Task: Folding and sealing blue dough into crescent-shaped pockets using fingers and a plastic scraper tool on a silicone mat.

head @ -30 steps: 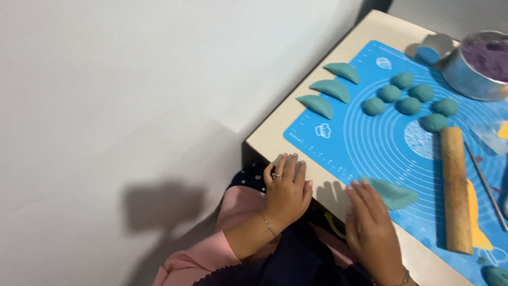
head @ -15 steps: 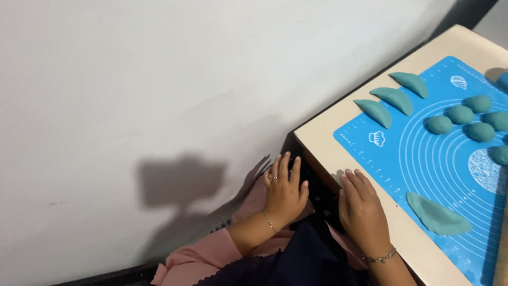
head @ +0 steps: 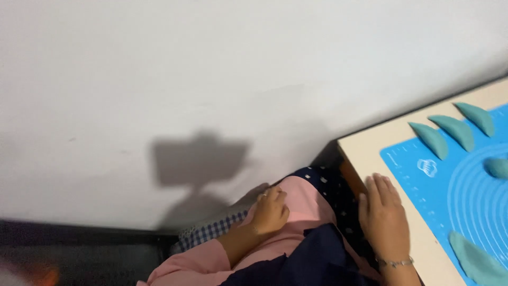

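Three folded teal dough crescents lie in a row on the blue silicone baking mat, near a round teal dough ball, with a white wall behind.

she is wearing pink sleeves over dark navy clothing; a ring on the left hand, a thin bracelet circling the right hand wrist.

Single head-worn view, steeply downward, close over lap and table edge
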